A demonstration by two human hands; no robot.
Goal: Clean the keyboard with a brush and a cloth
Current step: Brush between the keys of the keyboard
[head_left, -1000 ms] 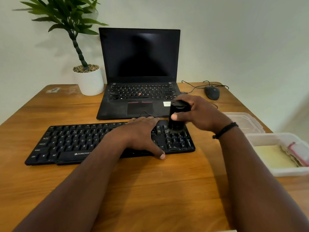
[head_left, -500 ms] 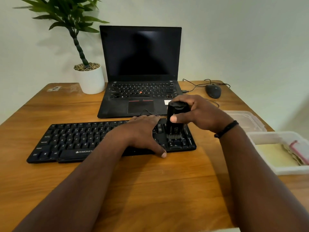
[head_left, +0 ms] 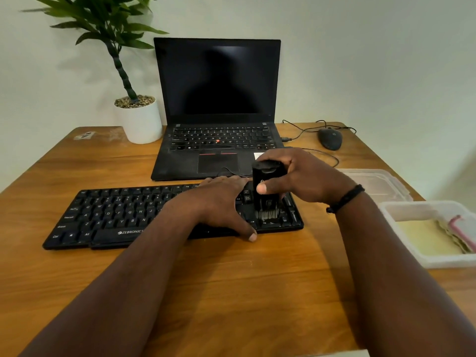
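- We see a black Zebronics keyboard [head_left: 144, 215] lying across the wooden worktop [head_left: 231, 284], in front of an open black laptop [head_left: 217, 112] with a dark screen.
- Our left hand [head_left: 219, 204] lies flat on the right half of the keyboard, fingers [head_left: 231, 180] spread out and gripping nothing, with the thumb reaching over the near edge onto the worktop.
- Our right hand [head_left: 306, 176] has its fingers closed around a black brush [head_left: 268, 191], which we hold upright with the thumb pressed on its near face.
- The brush's grey bristles point down and touch the keys at the keyboard's right end, just beside our left hand.
- A black braided band sits on our right wrist [head_left: 345, 199].
- At the right edge of the worktop stands a clear plastic tub [head_left: 401, 210] holding a pale yellow cloth [head_left: 427, 240] and something pink; its lid [head_left: 373, 181] lies just behind it.
- A dark wired mouse [head_left: 330, 139] rests to the right of the laptop, and a potted plant [head_left: 137, 117] in a white pot stands to its left.
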